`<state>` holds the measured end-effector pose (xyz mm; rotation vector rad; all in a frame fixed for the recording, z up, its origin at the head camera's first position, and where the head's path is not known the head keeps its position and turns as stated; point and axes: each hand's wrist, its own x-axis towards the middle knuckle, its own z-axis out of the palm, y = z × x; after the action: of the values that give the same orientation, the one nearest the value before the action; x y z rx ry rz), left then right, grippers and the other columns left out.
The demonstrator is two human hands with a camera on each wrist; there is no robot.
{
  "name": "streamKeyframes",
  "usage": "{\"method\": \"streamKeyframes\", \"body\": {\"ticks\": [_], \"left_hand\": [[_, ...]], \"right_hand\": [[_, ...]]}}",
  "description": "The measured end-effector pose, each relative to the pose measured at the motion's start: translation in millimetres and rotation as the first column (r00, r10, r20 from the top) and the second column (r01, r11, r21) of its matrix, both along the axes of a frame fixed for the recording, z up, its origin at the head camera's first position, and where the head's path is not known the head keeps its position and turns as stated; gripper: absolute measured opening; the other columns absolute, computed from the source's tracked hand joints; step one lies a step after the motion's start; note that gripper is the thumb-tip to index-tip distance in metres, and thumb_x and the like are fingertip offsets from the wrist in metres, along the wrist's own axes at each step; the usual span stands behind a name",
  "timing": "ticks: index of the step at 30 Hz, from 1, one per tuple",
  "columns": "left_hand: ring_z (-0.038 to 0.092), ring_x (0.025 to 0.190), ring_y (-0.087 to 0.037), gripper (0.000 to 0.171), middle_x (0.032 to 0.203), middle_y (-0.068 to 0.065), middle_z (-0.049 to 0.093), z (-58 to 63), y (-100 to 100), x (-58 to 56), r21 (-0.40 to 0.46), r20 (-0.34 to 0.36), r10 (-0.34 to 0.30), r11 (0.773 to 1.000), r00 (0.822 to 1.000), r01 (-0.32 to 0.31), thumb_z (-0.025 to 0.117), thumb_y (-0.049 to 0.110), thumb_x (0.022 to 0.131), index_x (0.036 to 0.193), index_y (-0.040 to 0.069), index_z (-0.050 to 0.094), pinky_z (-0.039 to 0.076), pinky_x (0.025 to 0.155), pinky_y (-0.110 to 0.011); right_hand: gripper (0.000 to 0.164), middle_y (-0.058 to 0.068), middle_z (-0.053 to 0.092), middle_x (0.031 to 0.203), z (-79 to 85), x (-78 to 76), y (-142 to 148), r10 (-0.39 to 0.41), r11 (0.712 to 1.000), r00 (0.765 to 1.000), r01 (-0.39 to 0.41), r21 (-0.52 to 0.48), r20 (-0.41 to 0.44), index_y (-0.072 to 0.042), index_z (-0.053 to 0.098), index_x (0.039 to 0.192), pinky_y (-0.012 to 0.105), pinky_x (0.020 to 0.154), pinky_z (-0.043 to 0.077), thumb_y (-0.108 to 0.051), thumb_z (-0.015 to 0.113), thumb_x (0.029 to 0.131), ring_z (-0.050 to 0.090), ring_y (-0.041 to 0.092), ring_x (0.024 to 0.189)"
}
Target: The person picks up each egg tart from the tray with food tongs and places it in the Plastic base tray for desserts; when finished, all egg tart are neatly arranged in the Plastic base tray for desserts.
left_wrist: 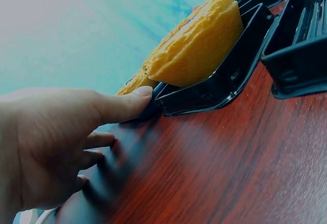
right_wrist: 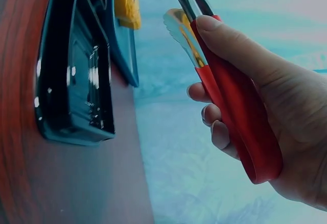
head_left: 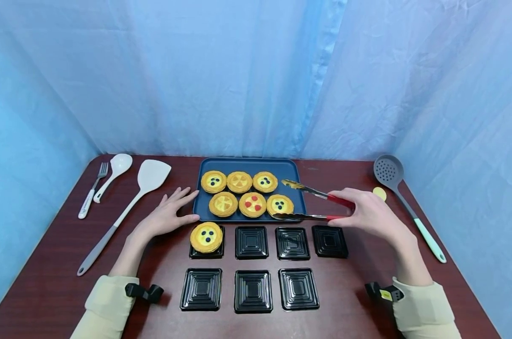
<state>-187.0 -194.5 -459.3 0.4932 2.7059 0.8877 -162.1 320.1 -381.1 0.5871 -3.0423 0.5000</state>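
Note:
My right hand (head_left: 364, 211) grips red-handled metal tongs (right_wrist: 232, 112); their two arms are spread apart over the right end of a blue tray (head_left: 249, 165). One tip lies close to the blueberry tart (head_left: 280, 205) at the tray's front right. Several other tarts stand in two rows on the tray, among them a strawberry tart (head_left: 252, 205). My left hand (head_left: 169, 215) has its fingers extended at the tray's left edge, the thumb touching its front left corner. Just below, another blueberry tart (left_wrist: 199, 45) sits tilted in a small black square container (left_wrist: 225, 89).
Several black containers (head_left: 253, 291) form two rows before the tray. A fork (head_left: 92, 190), a white ladle (head_left: 113, 174) and a white spatula (head_left: 133, 205) lie left. A grey skimmer (head_left: 404, 202) and a yellow disc (head_left: 380, 193) lie right. Blue curtains (head_left: 222, 80) enclose the table.

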Motion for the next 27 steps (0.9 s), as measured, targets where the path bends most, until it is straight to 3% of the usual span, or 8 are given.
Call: {"method": "streamKeyframes", "body": {"ticks": [13, 27], "left_hand": [[0.005, 0.16, -0.049, 0.081, 0.171, -0.025, 0.019, 0.7, -0.1, 0.0, 0.002, 0.006, 0.004, 1.0, 1.0, -0.004, 0.068, 0.043, 0.098, 0.163, 0.013, 0.031, -0.001, 0.125, -0.072], [0.006, 0.159, -0.05, 0.081, 0.17, -0.026, 0.02, 0.5, -0.4, -1.2, -0.001, -0.005, -0.006, 1.0, 1.0, 0.006, 0.068, 0.044, 0.098, 0.163, 0.012, 0.032, 0.0, 0.124, -0.073]], "right_hand": [[0.075, 0.005, 0.075, 0.113, -15.9, -9.0, 3.6, 0.002, 0.999, 0.998, -0.004, 0.036, 0.061, -0.016, 0.068, 0.136, 0.041, 0.079, 0.057, -0.056, 0.088, 0.075, 0.067, 0.02, 0.093], [0.067, 0.005, 0.076, 0.112, -18.1, -11.2, 0.2, 0.009, 0.999, 0.997, -0.012, 0.047, 0.081, -0.015, 0.069, 0.131, 0.039, 0.077, 0.056, -0.051, 0.088, 0.078, 0.067, 0.019, 0.092]]}}
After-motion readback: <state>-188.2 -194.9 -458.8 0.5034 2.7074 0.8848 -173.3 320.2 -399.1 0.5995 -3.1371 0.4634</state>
